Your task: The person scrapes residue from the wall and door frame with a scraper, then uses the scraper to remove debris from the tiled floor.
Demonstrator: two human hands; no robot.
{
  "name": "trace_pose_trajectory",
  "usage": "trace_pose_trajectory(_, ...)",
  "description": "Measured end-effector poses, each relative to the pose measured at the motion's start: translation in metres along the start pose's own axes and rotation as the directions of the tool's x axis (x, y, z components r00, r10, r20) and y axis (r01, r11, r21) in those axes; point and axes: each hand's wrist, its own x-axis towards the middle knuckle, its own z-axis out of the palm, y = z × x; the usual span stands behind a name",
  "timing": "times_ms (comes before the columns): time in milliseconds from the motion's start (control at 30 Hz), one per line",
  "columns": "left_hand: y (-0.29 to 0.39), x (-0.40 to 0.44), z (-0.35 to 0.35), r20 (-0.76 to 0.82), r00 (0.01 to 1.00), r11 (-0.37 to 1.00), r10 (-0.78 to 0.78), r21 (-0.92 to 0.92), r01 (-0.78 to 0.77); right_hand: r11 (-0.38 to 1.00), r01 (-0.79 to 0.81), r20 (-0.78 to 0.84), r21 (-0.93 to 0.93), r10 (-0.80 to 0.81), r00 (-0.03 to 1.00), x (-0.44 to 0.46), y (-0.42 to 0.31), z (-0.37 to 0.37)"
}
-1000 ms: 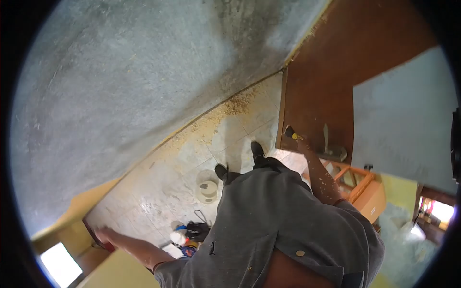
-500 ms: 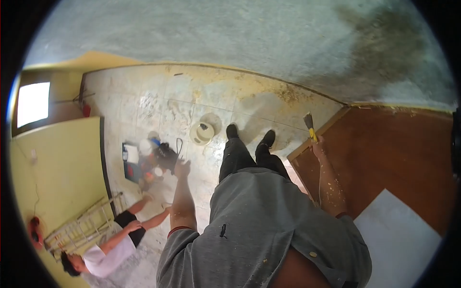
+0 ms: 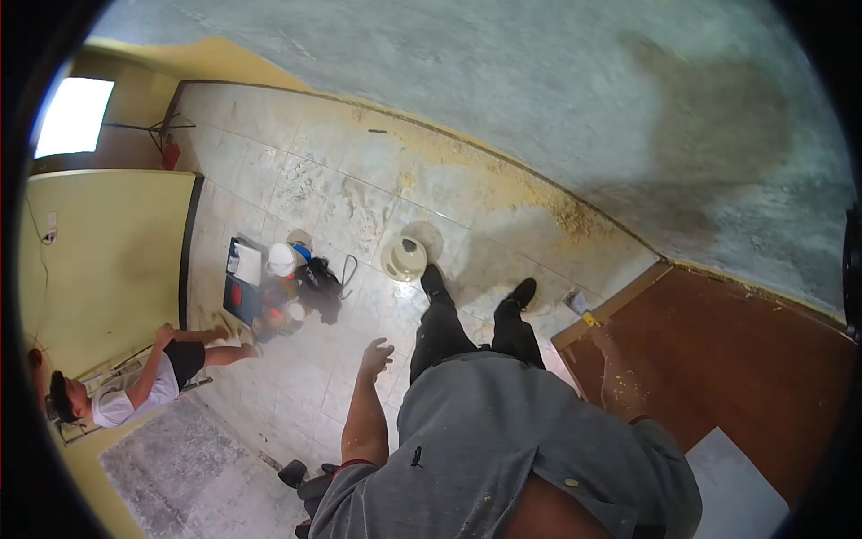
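Observation:
My right hand is closed around the yellow handle of a scraper, its flat blade pointing up and left beside the edge of a brown board. My left hand hangs over the tiled floor with its fingers apart and nothing in it. Beyond my left hand, near my feet, a round whitish bucket stands on the floor with something dark in it. A black bag lies farther left, among bottles and tubs.
A grey wall runs across the top, with yellowish flakes along its base. At the left a person sits by a ladder. Another person's dark shoe shows at the bottom. A blue case lies on the floor.
The view has swung left, bringing the seated person in. My left hand has moved away from the bag area toward my body. The scraper remains in my right hand.

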Motion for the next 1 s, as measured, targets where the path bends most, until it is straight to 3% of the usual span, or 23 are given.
trace_pose_trajectory(100, 0.011, 0.026, -0.067, -0.04, 0.999, 0.999, 0.004, -0.033, -0.005, 0.999, -0.026, 0.045, 0.038, 0.024, 0.999, -0.02, -0.115, -0.034)
trace_pose_trajectory(167, 0.002, 0.063, -0.129, -0.047, 0.998, 0.999, 0.034, 0.011, -0.034, 0.999, 0.032, -0.109, 0.041, -0.027, 0.994, -0.023, -0.171, -0.031)
trace_pose_trajectory(233, 0.003, 0.08, -0.194, -0.14, 0.984, 0.994, 0.113, 0.014, -0.112, 0.997, 0.059, -0.087, 0.058, -0.054, 0.995, -0.015, -0.21, -0.011)
trace_pose_trajectory(267, 0.0, 0.093, -0.22, -0.193, 0.961, 0.98, 0.199, 0.026, -0.198, 0.987, 0.134, -0.173, 0.086, -0.118, 0.978, -0.016, -0.232, 0.0)
trace_pose_trajectory(300, 0.027, 0.081, -0.237, -0.348, 0.926, 0.986, 0.148, -0.022, -0.166, 0.97, 0.213, -0.26, 0.115, -0.178, 0.949, -0.015, -0.259, 0.008)
trace_pose_trajectory(367, 0.049, 0.081, -0.272, -0.445, 0.883, 0.974, 0.148, -0.089, -0.208, 0.97, 0.206, -0.21, 0.127, -0.177, 0.961, -0.021, -0.303, 0.021)
trace_pose_trajectory(467, 0.083, 0.087, -0.297, -0.418, 0.889, 0.969, 0.189, -0.067, -0.238, 0.929, 0.351, -0.202, 0.121, -0.323, 0.925, -0.03, -0.339, 0.039)
trace_pose_trajectory(533, 0.102, 0.101, -0.292, -0.421, 0.886, 0.959, 0.194, -0.11, -0.262, 0.932, 0.34, -0.043, 0.126, -0.338, 0.94, -0.012, -0.351, 0.061)
trace_pose_trajectory(567, 0.094, 0.127, -0.289, -0.401, 0.892, 0.971, 0.208, -0.023, -0.237, 0.935, 0.328, -0.058, 0.132, -0.323, 0.945, 0.0, -0.371, 0.064)
trace_pose_trajectory(633, 0.089, 0.151, -0.264, -0.372, 0.906, 0.953, 0.203, -0.139, -0.271, 0.961, 0.24, 0.159, -0.139, -0.217, 0.963, 0.008, -0.385, 0.08)
trace_pose_trajectory(667, 0.095, 0.153, -0.253, -0.291, 0.931, 0.968, 0.219, -0.051, -0.244, 0.905, 0.321, 0.229, -0.281, -0.261, 0.938, 0.024, -0.39, 0.092)
trace_pose_trajectory(700, 0.097, 0.153, -0.237, -0.239, 0.948, 0.95, 0.208, -0.181, -0.254, 0.836, 0.344, 0.345, -0.427, -0.201, 0.917, 0.048, -0.395, 0.109)
trace_pose_trajectory(733, 0.097, 0.15, -0.221, -0.237, 0.953, 0.965, 0.19, -0.135, -0.227, 0.767, 0.406, 0.397, -0.497, -0.215, 0.892, 0.072, -0.394, 0.127)
trace_pose_trajectory(767, 0.111, 0.131, -0.203, -0.171, 0.973, 0.967, 0.157, -0.174, -0.186, 0.824, 0.323, 0.345, -0.466, -0.167, 0.924, 0.078, -0.419, 0.13)
trace_pose_trajectory(833, 0.093, 0.124, -0.177, 0.008, 0.996, 0.969, 0.093, -0.231, -0.088, 0.869, 0.344, 0.295, -0.356, -0.245, 0.924, 0.095, -0.461, 0.142)
trace_pose_trajectory(867, 0.086, 0.119, -0.167, 0.071, 0.995, 0.979, 0.073, -0.197, -0.057, 0.897, 0.339, 0.282, -0.285, -0.26, 0.924, 0.099, -0.486, 0.154)
trace_pose_trajectory(900, 0.082, 0.112, -0.162, 0.155, 0.988, 0.99, 0.003, -0.14, 0.019, 0.932, 0.349, 0.272, -0.094, -0.313, 0.91, 0.075, -0.533, 0.128)
trace_pose_trajectory(933, 0.079, 0.106, -0.162, 0.218, 0.975, 0.995, -0.049, -0.076, 0.067, 0.905, 0.425, 0.228, 0.011, -0.416, 0.88, 0.054, -0.565, 0.111)
trace_pose_trajectory(967, 0.072, 0.103, -0.164, 0.225, 0.974, 0.993, -0.03, 0.121, 0.003, 0.891, 0.427, 0.159, 0.153, -0.448, 0.88, 0.046, -0.578, 0.117)
trace_pose_trajectory(1000, 0.07, 0.098, -0.166, 0.203, 0.977, 0.993, -0.066, 0.106, 0.045, 0.841, 0.487, 0.091, 0.233, -0.518, 0.851, 0.031, -0.586, 0.115)
